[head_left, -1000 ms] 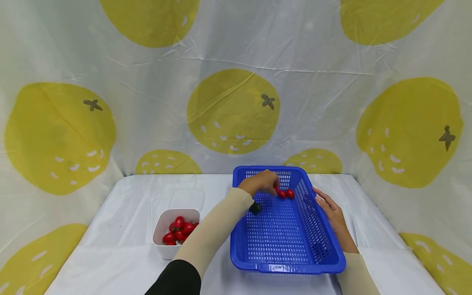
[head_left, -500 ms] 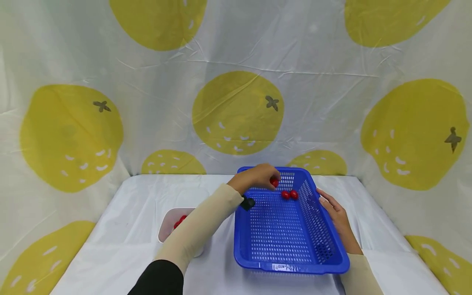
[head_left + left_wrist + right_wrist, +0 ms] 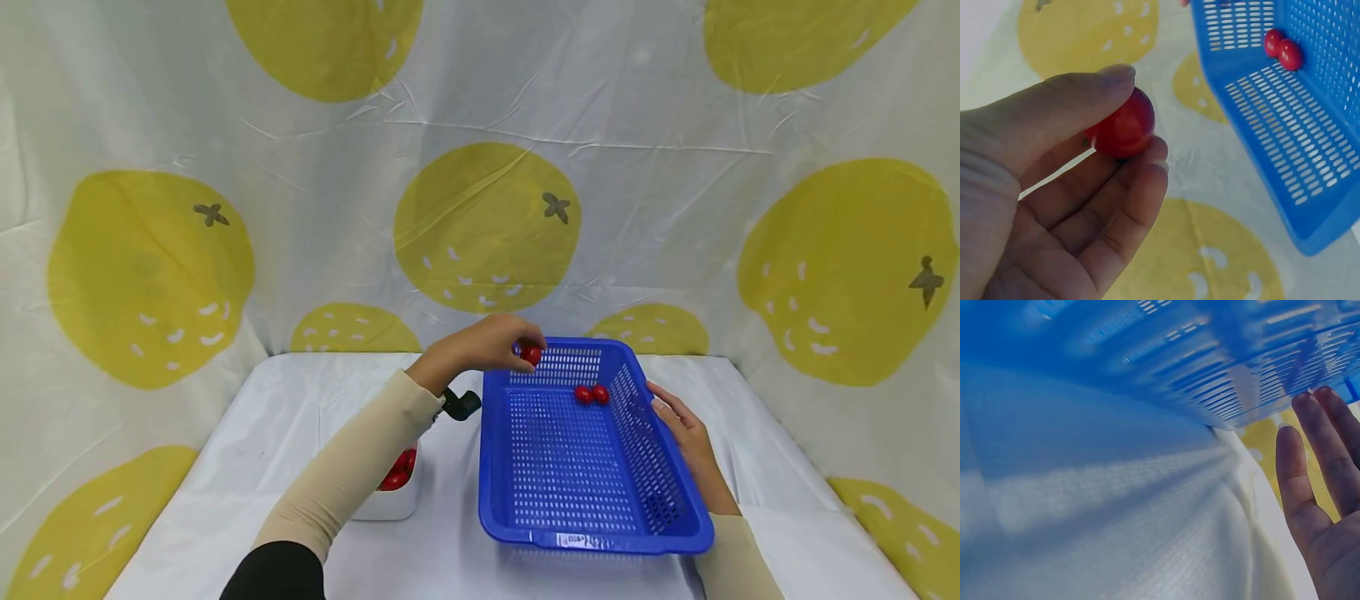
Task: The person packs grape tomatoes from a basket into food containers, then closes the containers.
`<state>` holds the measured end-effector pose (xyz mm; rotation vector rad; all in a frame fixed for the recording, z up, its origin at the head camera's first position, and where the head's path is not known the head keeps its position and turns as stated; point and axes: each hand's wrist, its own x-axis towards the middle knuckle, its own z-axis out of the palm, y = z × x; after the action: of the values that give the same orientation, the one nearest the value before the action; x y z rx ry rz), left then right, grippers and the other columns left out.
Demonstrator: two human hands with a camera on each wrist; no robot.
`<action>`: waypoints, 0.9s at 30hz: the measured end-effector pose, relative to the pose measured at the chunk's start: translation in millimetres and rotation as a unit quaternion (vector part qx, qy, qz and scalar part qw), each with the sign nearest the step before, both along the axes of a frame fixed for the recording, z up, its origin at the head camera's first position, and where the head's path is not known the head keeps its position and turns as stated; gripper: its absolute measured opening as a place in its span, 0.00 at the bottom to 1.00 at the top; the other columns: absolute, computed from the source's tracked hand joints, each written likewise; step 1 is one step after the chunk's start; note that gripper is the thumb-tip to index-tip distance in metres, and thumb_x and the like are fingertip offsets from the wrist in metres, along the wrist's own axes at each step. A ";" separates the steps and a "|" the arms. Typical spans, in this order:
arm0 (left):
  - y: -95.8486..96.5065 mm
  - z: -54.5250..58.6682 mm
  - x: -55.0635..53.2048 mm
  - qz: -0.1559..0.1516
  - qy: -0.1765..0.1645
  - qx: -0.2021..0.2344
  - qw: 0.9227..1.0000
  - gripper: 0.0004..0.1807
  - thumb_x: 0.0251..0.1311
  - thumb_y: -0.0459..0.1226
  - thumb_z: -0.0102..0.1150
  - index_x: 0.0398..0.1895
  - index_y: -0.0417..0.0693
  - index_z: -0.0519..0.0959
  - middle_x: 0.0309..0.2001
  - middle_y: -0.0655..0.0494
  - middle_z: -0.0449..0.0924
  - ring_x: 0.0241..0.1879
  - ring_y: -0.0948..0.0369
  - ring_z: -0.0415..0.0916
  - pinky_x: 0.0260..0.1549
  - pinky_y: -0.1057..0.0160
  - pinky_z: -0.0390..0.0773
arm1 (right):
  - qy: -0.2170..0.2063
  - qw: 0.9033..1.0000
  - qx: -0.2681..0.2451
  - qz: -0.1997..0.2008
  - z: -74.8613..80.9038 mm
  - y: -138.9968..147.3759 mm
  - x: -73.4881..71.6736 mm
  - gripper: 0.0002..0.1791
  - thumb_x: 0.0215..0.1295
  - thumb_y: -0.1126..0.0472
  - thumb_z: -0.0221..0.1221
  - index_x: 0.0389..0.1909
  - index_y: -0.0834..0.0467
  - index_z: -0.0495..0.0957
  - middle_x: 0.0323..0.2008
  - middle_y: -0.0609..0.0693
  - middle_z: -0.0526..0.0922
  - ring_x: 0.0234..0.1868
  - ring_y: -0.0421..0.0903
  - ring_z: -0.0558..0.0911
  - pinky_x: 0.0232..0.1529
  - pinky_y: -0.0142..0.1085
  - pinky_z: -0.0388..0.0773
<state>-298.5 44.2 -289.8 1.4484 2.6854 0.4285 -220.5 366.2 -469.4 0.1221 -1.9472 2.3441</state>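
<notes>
In the head view my left hand [image 3: 483, 343] is over the left rim of a blue perforated basket [image 3: 573, 540]. It pinches a red cherry tomato [image 3: 531, 355] between thumb and fingers, as the left wrist view also shows with the tomato [image 3: 1125, 125] up close. Two more cherry tomatoes [image 3: 592, 395] lie together inside the basket near its far right corner. My right hand [image 3: 690, 446] rests against the basket's right side, its fingers fairly straight along the outer wall. From the right wrist those fingers [image 3: 1325, 447] appear to touch the wall.
Left of the basket, a white container [image 3: 386, 504] holding several cherry tomatoes is partly hidden behind my left sleeve [image 3: 345, 467]. A white cloth [image 3: 442, 550] covers the table. Behind it hangs a curtain [image 3: 637, 250] printed with yellow fruit.
My left hand has lifted the cherry tomato from inside the basket and carried it left, over the rim. My left forearm now hides more of the white container. The right hand stays at the basket.
</notes>
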 end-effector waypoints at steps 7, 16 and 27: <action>-32.1 7.2 16.0 -0.004 -0.027 0.029 0.999 0.19 0.55 0.38 0.69 0.50 0.44 0.81 0.43 0.56 0.83 0.42 0.64 0.79 0.44 0.68 0.77 | -0.009 1.000 0.000 0.002 -0.3 0.9 0.9 0.27 0.75 0.55 0.48 0.72 0.56 0.60 0.47 0.39 0.83 0.42 0.40 0.84 0.37 0.35 0.83; -75.3 3.7 35.5 -0.010 -0.061 0.040 0.997 0.17 0.56 0.35 0.68 0.50 0.43 0.81 0.40 0.59 0.83 0.40 0.65 0.80 0.43 0.65 0.80 | 0.001 1.000 0.001 0.006 -0.7 0.0 1.2 0.26 0.75 0.56 0.48 0.72 0.56 0.61 0.47 0.39 0.83 0.41 0.40 0.84 0.37 0.35 0.83; -124.6 -2.5 55.6 0.057 -0.078 0.031 0.995 0.18 0.56 0.38 0.68 0.51 0.47 0.81 0.41 0.62 0.83 0.40 0.64 0.80 0.44 0.61 0.80 | 0.002 1.000 0.003 0.009 -2.0 0.1 -0.8 0.26 0.75 0.57 0.47 0.72 0.56 0.60 0.48 0.39 0.82 0.42 0.40 0.84 0.38 0.35 0.83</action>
<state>-242.8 -80.3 -292.3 1.2231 2.6596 0.6095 -221.3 366.2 -471.4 0.1447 -1.9589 2.3467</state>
